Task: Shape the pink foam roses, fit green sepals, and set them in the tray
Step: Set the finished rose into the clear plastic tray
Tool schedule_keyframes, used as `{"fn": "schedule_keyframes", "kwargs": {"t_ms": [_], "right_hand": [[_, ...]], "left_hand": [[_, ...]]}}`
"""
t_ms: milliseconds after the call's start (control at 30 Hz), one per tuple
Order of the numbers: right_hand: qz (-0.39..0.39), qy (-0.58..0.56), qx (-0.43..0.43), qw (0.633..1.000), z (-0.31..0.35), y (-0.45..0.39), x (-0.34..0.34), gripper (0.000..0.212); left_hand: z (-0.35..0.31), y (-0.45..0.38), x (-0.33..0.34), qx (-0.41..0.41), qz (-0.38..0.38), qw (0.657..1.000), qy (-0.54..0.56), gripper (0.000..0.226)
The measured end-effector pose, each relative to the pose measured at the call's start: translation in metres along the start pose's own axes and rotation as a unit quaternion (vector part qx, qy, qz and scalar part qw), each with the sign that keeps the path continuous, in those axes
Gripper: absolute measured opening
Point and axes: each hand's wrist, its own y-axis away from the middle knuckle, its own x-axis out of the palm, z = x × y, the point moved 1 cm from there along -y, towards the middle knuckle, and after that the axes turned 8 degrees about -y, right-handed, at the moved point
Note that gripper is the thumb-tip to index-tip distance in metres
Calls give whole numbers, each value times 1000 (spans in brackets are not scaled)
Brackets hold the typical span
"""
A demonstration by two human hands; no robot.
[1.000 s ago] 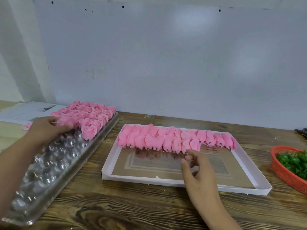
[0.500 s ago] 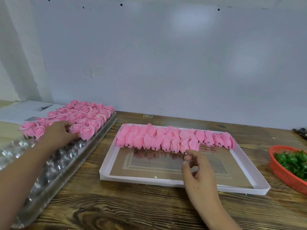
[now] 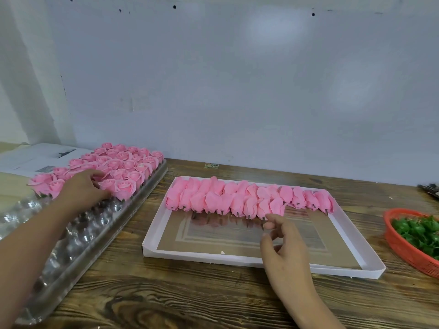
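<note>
At the far left, the clear plastic blister tray (image 3: pixel 78 236) runs along the wooden table (image 3: pixel 190 300), its far half filled with finished pink roses (image 3: pixel 123 166). The left hand (image 3: pixel 83 189) lies among them, fingers curled onto a rose in the nearest row; whether it truly grips the rose I cannot tell. Bare wood separates this tray from the white cardboard tray (image 3: pixel 152 236), where unshaped pink buds (image 3: pixel 247 201) lie in rows along the far edge. The right hand (image 3: pixel 282 243) hovers over its near half, fingers loosely bent, holding nothing, fingertips just beside the buds. At the right edge sits a red basket (image 3: pixel 403 249) of green sepals (image 3: pixel 420 231).
</note>
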Motion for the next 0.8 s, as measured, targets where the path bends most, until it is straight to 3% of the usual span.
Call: {"fn": "schedule_keyframes", "kwargs": {"t_ms": [233, 467, 800], "right_hand": [[1, -2, -3, 1000, 3, 1, 0, 44], [-1, 5, -6, 1000, 3, 1, -1, 42], [-1, 9, 9, 1000, 0, 0, -1, 40]], "left_hand": [[-4, -5, -3, 1, 32, 999, -20, 64], [-1, -7, -1, 4, 24, 999, -49, 56], [-2, 0, -3, -31, 47, 998, -6, 69]]}}
